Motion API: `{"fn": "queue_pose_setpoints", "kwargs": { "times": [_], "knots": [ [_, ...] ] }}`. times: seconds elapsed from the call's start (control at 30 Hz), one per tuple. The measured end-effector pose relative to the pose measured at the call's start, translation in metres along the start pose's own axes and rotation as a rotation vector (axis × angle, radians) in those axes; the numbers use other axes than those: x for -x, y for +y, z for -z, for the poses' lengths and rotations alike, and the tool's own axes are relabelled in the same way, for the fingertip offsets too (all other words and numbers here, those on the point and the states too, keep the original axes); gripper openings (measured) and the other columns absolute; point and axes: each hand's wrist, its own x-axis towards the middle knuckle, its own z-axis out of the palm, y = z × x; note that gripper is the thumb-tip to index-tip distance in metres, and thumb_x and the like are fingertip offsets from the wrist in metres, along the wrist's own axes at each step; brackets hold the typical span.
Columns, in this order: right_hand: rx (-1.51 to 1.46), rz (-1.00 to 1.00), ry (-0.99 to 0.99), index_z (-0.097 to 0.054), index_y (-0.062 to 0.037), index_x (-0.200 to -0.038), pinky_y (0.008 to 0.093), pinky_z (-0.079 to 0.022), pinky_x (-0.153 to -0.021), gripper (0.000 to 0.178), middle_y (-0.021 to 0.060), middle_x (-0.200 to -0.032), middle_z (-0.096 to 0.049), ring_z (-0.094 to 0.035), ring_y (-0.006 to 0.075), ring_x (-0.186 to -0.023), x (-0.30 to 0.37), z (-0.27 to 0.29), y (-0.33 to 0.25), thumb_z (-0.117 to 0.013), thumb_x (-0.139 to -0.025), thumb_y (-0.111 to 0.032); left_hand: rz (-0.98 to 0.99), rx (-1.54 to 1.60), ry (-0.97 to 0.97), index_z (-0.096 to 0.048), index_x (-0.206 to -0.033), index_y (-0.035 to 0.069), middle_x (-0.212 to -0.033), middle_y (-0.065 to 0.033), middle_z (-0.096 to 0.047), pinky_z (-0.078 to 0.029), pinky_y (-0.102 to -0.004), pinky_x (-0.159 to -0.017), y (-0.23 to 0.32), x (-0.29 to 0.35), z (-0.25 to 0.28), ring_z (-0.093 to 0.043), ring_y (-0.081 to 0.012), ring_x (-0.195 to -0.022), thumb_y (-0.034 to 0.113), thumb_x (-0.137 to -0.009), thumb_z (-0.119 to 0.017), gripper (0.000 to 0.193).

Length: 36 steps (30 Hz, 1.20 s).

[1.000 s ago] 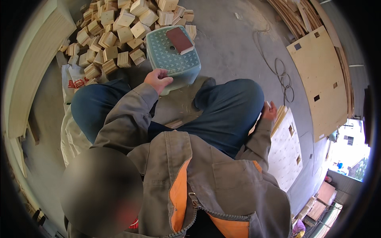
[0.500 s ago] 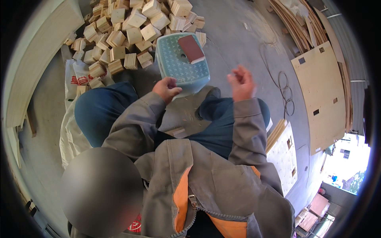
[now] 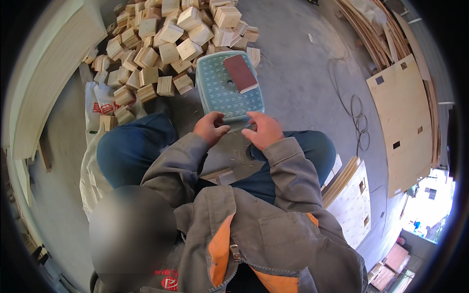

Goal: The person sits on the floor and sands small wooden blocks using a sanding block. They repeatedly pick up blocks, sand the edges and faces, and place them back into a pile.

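Left hand: your left hand (image 3: 211, 128) sits just left of the frame's centre, fingers curled together, touching the near edge of the stool; what they pinch, you cannot tell.
Right hand: your right hand (image 3: 264, 129) lies just beside it, fingers bent inward, grip unclear.
Stool: the pale green plastic stool (image 3: 220, 93) stands above both hands, upper centre.
Block: 1 dark red sanding block (image 3: 240, 73) rests on its top.
Wood: wooden blocks (image 3: 166, 39) pile at upper left.

Grey work jacket (image 3: 254, 229), orange trim, seemingly blue trousers (image 3: 129, 149).
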Motion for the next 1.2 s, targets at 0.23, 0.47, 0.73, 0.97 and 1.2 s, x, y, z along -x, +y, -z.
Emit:
{"fn": "queue_pose_setpoints", "kwargs": {
  "times": [0.23,0.47,0.73,0.97,1.2],
  "knots": [
    [0.003,0.143,-0.051,-0.06,-0.0026,-0.145,0.0483,-0.052,-0.108,0.064,0.0222,-0.137,-0.067,-0.063,0.0394,-0.129,0.001,-0.001,-0.013,-0.078,-0.09,-0.031,-0.041,-0.051,0.006,-0.065,-0.135,-0.004,-0.115,-0.0146,-0.074,-0.06,-0.0359,-0.092,-0.013,-0.01,-0.005,-0.073,-0.0217,-0.105,0.018,-0.091,-0.086,0.054],
    [-0.028,0.165,-0.028,-0.06,-0.0044,-0.141,0.05,-0.053,-0.104,0.06,0.0224,-0.13,-0.068,-0.065,0.0415,-0.123,0.004,0.004,-0.015,-0.078,-0.091,-0.032,-0.064,-0.038,0.018,-0.067,-0.132,-0.004,-0.113,-0.0139,-0.076,-0.06,-0.0338,-0.092,-0.006,-0.012,-0.007,-0.074,-0.0194,-0.104,0.013,-0.093,-0.083,0.046],
    [-0.004,0.143,0.002,-0.058,-0.0052,-0.143,0.0499,-0.054,-0.103,0.061,0.0222,-0.13,-0.068,-0.066,0.0421,-0.121,0.012,0.016,-0.01,-0.078,-0.092,-0.031,-0.093,0.119,0.077,-0.067,-0.13,-0.001,-0.109,-0.0066,-0.074,-0.058,-0.0312,-0.09,-0.001,-0.016,-0.007,-0.07,-0.0141,-0.1,0.009,-0.095,-0.081,0.039],
    [-0.046,0.162,0.053,-0.058,-0.0049,-0.146,0.0487,-0.053,-0.106,0.063,0.0224,-0.133,-0.067,-0.065,0.0423,-0.123,0.012,0.015,-0.006,-0.078,-0.091,-0.031,-0.164,0.232,0.151,-0.069,-0.128,0.0,-0.108,-0.0033,-0.075,-0.056,-0.0276,-0.09,0.027,-0.018,0.024,-0.07,-0.0115,-0.097,0.003,-0.095,-0.08,0.034],
    [-0.128,0.078,0.208,-0.06,-0.0042,-0.145,0.0482,-0.054,-0.104,0.064,0.0228,-0.13,-0.069,-0.067,0.0424,-0.121,0.002,0.028,0.01,-0.08,-0.09,-0.029,-0.236,0.313,0.337,-0.07,-0.13,0.001,-0.113,-0.0072,-0.075,-0.059,-0.028,-0.09,0.111,-0.014,0.11,-0.072,-0.0155,-0.098,0.004,-0.102,-0.07,0.028]
  ]
}}
